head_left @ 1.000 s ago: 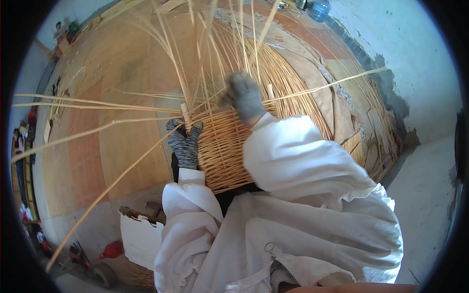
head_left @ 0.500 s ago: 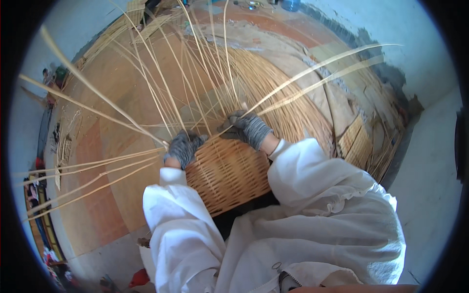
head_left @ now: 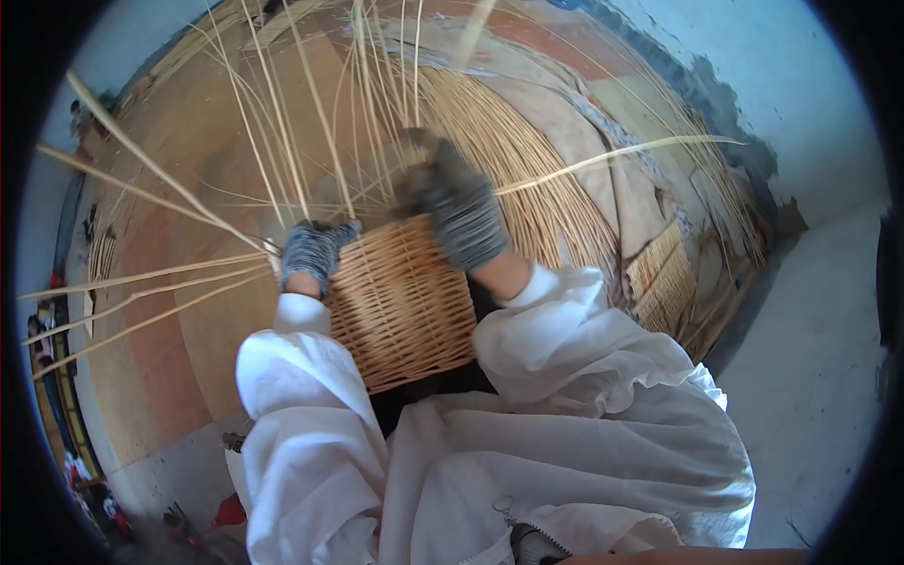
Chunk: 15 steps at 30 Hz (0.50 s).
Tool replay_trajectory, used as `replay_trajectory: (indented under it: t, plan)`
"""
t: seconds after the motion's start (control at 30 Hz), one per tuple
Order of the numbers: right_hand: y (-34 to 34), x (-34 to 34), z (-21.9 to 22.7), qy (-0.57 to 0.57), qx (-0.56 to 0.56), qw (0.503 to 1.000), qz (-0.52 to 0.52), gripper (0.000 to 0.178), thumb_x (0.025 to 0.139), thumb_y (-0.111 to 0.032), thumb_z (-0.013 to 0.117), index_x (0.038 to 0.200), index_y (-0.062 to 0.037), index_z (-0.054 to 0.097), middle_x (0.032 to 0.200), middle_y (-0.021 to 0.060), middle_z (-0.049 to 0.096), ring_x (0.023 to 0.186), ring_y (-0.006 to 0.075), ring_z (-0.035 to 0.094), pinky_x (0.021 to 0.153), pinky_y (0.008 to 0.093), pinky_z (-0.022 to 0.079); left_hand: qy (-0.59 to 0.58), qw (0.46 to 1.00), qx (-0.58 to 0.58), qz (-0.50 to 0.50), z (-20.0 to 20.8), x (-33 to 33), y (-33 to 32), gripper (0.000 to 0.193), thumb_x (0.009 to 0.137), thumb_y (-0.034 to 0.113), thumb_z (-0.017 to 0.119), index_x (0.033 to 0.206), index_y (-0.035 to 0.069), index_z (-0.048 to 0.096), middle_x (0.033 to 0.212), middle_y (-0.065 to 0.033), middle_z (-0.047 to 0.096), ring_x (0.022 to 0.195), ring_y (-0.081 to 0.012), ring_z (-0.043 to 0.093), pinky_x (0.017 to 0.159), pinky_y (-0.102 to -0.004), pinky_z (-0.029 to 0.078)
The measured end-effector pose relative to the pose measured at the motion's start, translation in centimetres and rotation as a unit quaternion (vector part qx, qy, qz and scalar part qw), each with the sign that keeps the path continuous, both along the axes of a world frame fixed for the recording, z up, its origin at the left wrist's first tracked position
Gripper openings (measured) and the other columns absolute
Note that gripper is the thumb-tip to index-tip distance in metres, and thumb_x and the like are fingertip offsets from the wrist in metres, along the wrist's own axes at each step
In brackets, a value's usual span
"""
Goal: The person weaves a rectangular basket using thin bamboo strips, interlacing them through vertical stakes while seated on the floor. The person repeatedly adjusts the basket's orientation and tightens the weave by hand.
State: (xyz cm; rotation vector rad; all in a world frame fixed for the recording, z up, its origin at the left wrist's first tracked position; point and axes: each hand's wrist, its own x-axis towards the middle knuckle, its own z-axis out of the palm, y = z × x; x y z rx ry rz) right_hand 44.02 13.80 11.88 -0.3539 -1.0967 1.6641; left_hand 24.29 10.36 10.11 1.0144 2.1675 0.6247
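Observation:
A partly woven tan wicker basket [head_left: 400, 315] rests against my lap, its long loose stakes fanning away from the far edge and to the left. My left hand [head_left: 315, 252], in a grey striped glove, is closed on the basket's upper left corner, where several stakes [head_left: 160, 287] come out. Over the upper right corner is my right hand [head_left: 459, 209], gloved alike. Its fingers are smeared by motion, so I cannot make out what they hold. One pale strand [head_left: 603, 165] stretches from beside this hand toward the right.
A large bundle of thin canes [head_left: 537, 188] lies beyond the basket on beige cloth [head_left: 589, 212]. Woven pieces [head_left: 662, 282] sit at the right by the wall [head_left: 810, 330]. Brown and reddish sheets [head_left: 169, 348] cover the floor at the left.
My right hand has risen and turned at the basket's edge. A strand has swung upward from the right. Basket and left hand have shifted left in the picture.

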Motion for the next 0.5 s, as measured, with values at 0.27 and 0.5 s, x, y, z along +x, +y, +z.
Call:
replay_trajectory:
  t: [0.27,0.5]
  plan:
    - [6.7,8.0,-2.1,-0.134,-0.150,0.980,-0.007,0.019,0.085,-0.013,0.055,0.100,-0.0005,0.056,0.074,0.0107,0.060,0.071,0.0208,0.063,0.057,0.0285,0.052,0.114,0.942,0.030,-0.314,1.2,4.8,2.2,0.053,0.085,0.050,0.047,0.095,0.000,0.061,0.095,-0.0225,0.059,0.096,-0.0363,0.055,0.085,-0.0405,0.041]
    - [11.0,9.4,-5.4,-0.133,-0.369,0.919,0.036,0.019,0.085,-0.007,0.054,0.100,0.0036,0.056,0.088,0.0210,0.061,0.085,0.0305,0.063,0.067,0.0351,0.055,0.210,0.961,0.006,-0.181,-0.5,7.4,1.8,0.050,0.085,0.053,0.044,0.094,0.007,0.061,0.086,-0.0175,0.063,0.089,-0.0326,0.059,0.079,-0.0412,0.044]
